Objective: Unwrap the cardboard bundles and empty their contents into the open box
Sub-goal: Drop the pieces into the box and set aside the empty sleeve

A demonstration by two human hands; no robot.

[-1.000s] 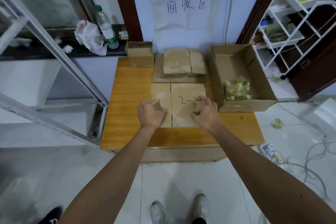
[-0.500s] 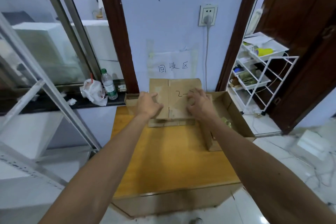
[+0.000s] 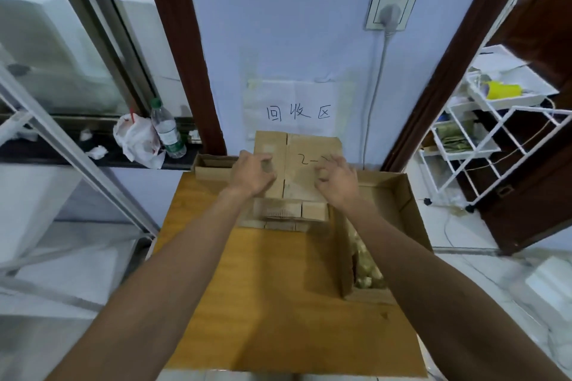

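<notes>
Hidden bits first: the handwritten mark on the cardboard bundle (image 3: 298, 178) reads "2-" and the rest is covered by the right hand (image 3: 339, 179). The bundle's lower edge runs into the stack of flat cardboard bundles (image 3: 286, 210) below it, so I cannot tell if it rests there or hangs clear. Both thumbs are out of sight behind the bundle. The open box (image 3: 410, 210) is partly blocked by the right forearm. The pale yellowish contents (image 3: 365, 263) inside it are blurry, and what they are is not readable. The near edge of the wooden table (image 3: 278, 288) is cut off at the bottom of the view.

Grip: the left hand (image 3: 252, 175) has its fingers curled onto the left part of the bundle's face, beside the centre seam. The right hand's fingers are bent and pressed onto the right part, so both hands clamp the bundle. It stands nearly upright, face to the camera, at the far side of the table, just left of the open box.

A small open carton (image 3: 210, 165) sits at the far left corner, partly behind the left hand. The paper sign (image 3: 297, 111) is on the wall, its lower edge behind the bundle.
</notes>
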